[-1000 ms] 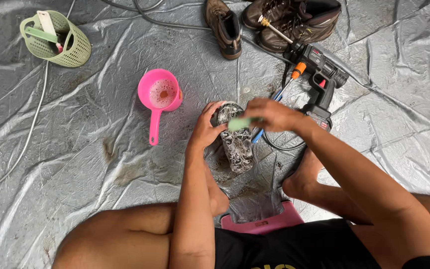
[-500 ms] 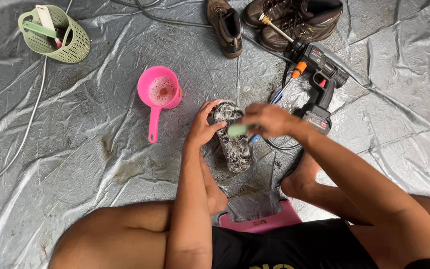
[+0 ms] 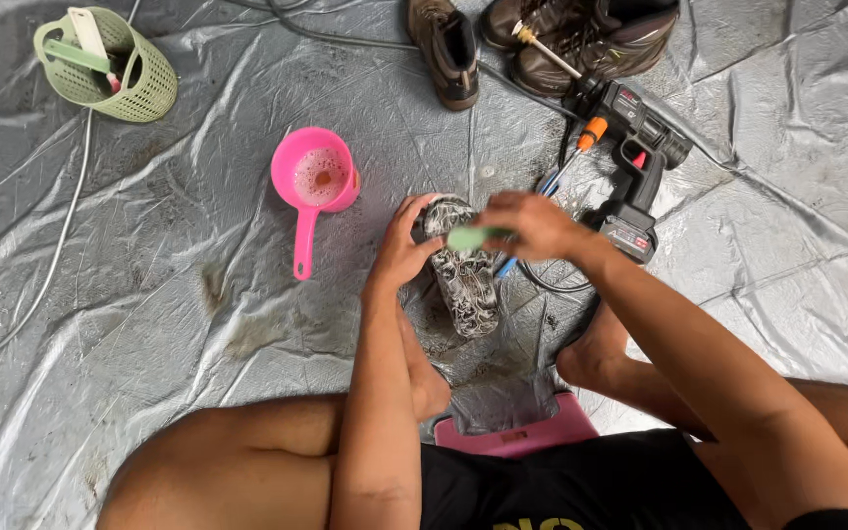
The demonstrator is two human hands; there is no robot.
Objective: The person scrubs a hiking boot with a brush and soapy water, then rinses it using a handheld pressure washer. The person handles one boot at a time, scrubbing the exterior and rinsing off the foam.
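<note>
Underfoot, grey plastic tarp (image 3: 149, 294), wrinkled, damp and stained near centre. Seated on low pink stool (image 3: 517, 434), knees spread. Top edge: brown boots (image 3: 561, 39), a third boot (image 3: 447, 49) lying beside them. Right of centre: black cordless spray gun (image 3: 635, 157) with orange fitting, hose coiled below. Top left: green basket (image 3: 110, 64) holding brushes. Left of centre: pink ladle (image 3: 314, 186), suds inside, handle toward viewer. Centre: patterned black-and-white shoe (image 3: 463, 270), sole on the tarp, toe end away. Left hand (image 3: 404, 250) curled around shoe's left side, gripping it. Right hand (image 3: 532, 226) closed on green brush (image 3: 468, 237), pressed against shoe's upper
</note>
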